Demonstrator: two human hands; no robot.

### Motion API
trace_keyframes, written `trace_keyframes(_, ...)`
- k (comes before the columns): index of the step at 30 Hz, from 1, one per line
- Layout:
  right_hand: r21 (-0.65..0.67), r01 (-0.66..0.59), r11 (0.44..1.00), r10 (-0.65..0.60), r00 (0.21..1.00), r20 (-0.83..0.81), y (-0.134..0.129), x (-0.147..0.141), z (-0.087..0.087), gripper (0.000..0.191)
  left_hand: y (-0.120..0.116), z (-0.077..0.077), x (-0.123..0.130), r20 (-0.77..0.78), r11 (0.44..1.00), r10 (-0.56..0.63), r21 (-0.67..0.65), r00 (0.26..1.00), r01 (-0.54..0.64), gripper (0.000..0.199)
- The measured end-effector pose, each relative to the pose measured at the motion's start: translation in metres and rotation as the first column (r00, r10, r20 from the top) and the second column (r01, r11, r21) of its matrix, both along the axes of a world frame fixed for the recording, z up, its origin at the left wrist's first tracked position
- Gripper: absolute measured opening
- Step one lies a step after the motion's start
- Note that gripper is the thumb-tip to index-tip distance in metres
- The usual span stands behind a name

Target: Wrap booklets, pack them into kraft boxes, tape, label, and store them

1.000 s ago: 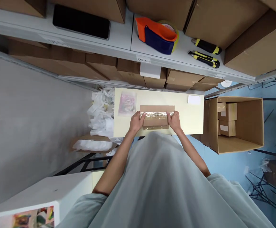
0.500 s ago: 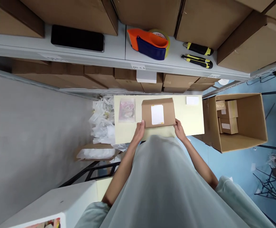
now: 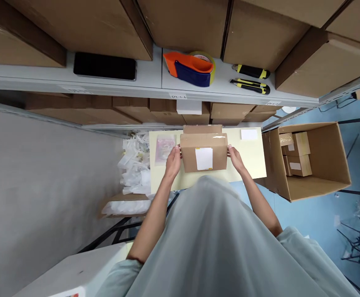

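Observation:
A brown cardboard box [image 3: 188, 159] with a white label [image 3: 204, 159] is held between my two hands over the cream tabletop [image 3: 248, 161]. My left hand [image 3: 173, 161] grips its left end, thumb up and fingers partly behind it. At the opposite end, my right hand [image 3: 236, 159] holds the box in the same way. Another strip of brown cardboard [image 3: 202, 129] shows behind the box's top edge; whether it is a flap or a separate piece I cannot tell. A clear plastic bag with pinkish contents [image 3: 164, 148] lies left of the box.
A white card [image 3: 249, 134] lies at the table's right. Beyond it stands a large open carton [image 3: 328, 165] holding several small boxes. The shelf above carries a phone [image 3: 105, 66], an orange-and-blue tape dispenser [image 3: 192, 69] and utility knives [image 3: 250, 86]. White plastic bags [image 3: 136, 165] heap at left.
The box has tipped so its labelled face turns more toward me, and a cardboard strip now shows behind it. Both hands have shifted upward along its ends. The view has tilted slightly.

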State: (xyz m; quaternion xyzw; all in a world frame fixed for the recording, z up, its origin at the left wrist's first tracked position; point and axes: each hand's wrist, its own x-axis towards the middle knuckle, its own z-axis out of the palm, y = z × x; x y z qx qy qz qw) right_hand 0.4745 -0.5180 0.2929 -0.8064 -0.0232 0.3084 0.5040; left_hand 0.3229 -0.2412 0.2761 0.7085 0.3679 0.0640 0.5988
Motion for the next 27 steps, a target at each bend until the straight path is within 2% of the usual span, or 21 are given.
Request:
trace_keyframes(2, 0.061, 0.016, 0.998, -0.017, 1.0, 0.009, -0.007, -0.006, 0.01, 0.094, -0.001, 0.007, -0.012, 0.028, 0.989, 0.083, -0.122, 0.996, -0.079, 0.087)
trace_keyframes(4, 0.083, 0.022, 0.996, -0.022, 1.0, -0.005, -0.012, -0.012, 0.014, 0.098, -0.005, 0.009, -0.023, 0.005, 0.969, 0.106, -0.227, 0.994, -0.102, 0.086)
trace_keyframes(7, 0.041, 0.011, 0.999, -0.009, 0.999, -0.05, -0.014, -0.017, 0.009, 0.092, -0.014, 0.004, -0.029, -0.097, 0.965, 0.072, -0.246, 0.993, -0.094, 0.083)
trace_keyframes(10, -0.076, -0.02, 0.997, 0.02, 1.0, 0.003, -0.01, -0.018, 0.003, 0.07, -0.022, 0.0, -0.027, -0.147, 0.993, 0.051, -0.094, 0.988, -0.066, 0.058)
trace_keyframes(13, -0.189, -0.074, 0.979, 0.112, 0.974, 0.196, -0.002, -0.015, 0.007, 0.045, -0.024, 0.004, -0.021, -0.068, 0.99, -0.032, 0.138, 0.997, 0.041, 0.023)
trace_keyframes(14, -0.227, -0.118, 0.967, 0.177, 0.949, 0.26, 0.001, -0.015, 0.01, 0.038, -0.024, 0.006, -0.018, -0.047, 0.974, -0.089, 0.207, 0.995, 0.096, 0.025)
trace_keyframes(16, -0.321, -0.226, 0.92, 0.335, 0.879, 0.339, 0.012, -0.015, 0.016, 0.03, -0.025, 0.009, -0.011, -0.052, 0.926, -0.217, 0.305, 0.975, 0.223, 0.044)
trace_keyframes(19, -0.45, -0.32, 0.834, 0.488, 0.808, 0.329, 0.036, -0.019, 0.018, 0.05, -0.031, 0.008, 0.001, -0.122, 0.869, -0.332, 0.346, 0.935, 0.354, 0.063)
trace_keyframes(22, -0.514, -0.348, 0.784, 0.544, 0.784, 0.299, 0.058, -0.026, 0.01, 0.068, -0.038, 0.0, 0.009, -0.155, 0.865, -0.333, 0.343, 0.93, 0.367, 0.07)
trace_keyframes(24, -0.523, -0.347, 0.778, 0.551, 0.777, 0.303, 0.063, -0.029, 0.005, 0.07, -0.042, -0.004, 0.011, -0.141, 0.871, -0.305, 0.36, 0.942, 0.336, 0.064)
trace_keyframes(27, -0.496, -0.322, 0.807, 0.517, 0.791, 0.327, 0.049, -0.031, 0.003, 0.069, -0.044, -0.006, 0.006, -0.099, 0.881, -0.266, 0.378, 0.959, 0.284, 0.057)
